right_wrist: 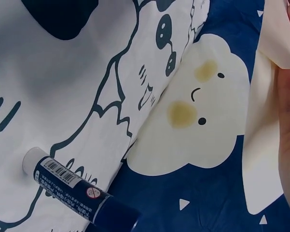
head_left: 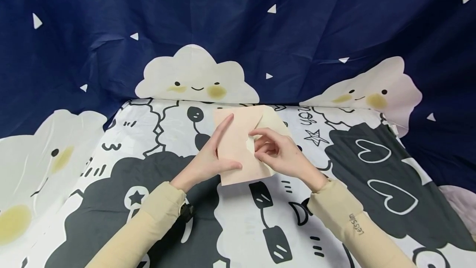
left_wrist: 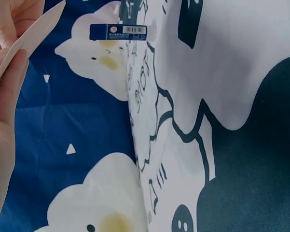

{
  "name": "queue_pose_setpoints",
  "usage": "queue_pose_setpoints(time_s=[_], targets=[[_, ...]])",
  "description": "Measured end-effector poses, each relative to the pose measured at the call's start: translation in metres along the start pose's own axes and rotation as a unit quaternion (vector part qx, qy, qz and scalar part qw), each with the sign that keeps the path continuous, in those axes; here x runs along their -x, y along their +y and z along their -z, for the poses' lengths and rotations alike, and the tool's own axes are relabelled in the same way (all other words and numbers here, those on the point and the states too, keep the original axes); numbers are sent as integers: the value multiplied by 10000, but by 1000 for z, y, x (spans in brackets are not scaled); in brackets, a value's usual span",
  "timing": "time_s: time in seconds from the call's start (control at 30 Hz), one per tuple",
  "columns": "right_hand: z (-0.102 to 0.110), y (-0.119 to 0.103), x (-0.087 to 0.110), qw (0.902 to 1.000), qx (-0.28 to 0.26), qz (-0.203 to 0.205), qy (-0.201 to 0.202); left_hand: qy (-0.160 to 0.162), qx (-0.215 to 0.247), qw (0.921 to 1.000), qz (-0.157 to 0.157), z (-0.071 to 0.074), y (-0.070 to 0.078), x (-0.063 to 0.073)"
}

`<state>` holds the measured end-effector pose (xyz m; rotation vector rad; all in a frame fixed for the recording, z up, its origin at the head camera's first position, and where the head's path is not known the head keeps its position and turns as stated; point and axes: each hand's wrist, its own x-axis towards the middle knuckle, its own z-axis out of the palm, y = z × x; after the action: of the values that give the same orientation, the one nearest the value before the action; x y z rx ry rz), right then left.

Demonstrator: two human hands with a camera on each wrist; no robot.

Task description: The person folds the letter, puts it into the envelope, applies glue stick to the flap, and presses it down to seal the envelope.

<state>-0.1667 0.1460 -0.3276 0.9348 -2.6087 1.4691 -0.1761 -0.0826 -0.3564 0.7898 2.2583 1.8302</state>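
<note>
A pale pink paper envelope (head_left: 238,131) with a cream inner side is held up in front of me, its pointed flap (head_left: 274,120) spread to the right. My left hand (head_left: 208,160) grips its left side, index finger and thumb lying across the near face. At the right edge, my right hand (head_left: 280,152) has its fingers curled round the paper beside a small whitish patch (head_left: 250,144). In the left wrist view the paper (left_wrist: 36,34) appears edge-on between the fingers. The flap's cream side (right_wrist: 261,140) hangs beside the hand in the right wrist view.
A dark blue glue stick (right_wrist: 77,188) lies on the patterned bedding (head_left: 241,218); both wrist views show it, while the head view does not. Behind the bedding hangs navy cloth (head_left: 238,11) with clouds and small white triangles.
</note>
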Motion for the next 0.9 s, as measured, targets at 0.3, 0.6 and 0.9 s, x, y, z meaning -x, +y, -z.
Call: queue_pose_setpoints(time_s=[0.3, 0.6, 0.9], targets=[[1, 0, 0, 9998, 100, -29, -150, -40, -324, 9994, -66, -2, 0, 0], [2, -3, 0, 9995, 142, -26, -283, -93, -433, 9990, -106, -3, 1, 2], [2, -3, -1, 9991, 226, 115, -331, -135, -387, 9991, -129, -4, 0, 1]])
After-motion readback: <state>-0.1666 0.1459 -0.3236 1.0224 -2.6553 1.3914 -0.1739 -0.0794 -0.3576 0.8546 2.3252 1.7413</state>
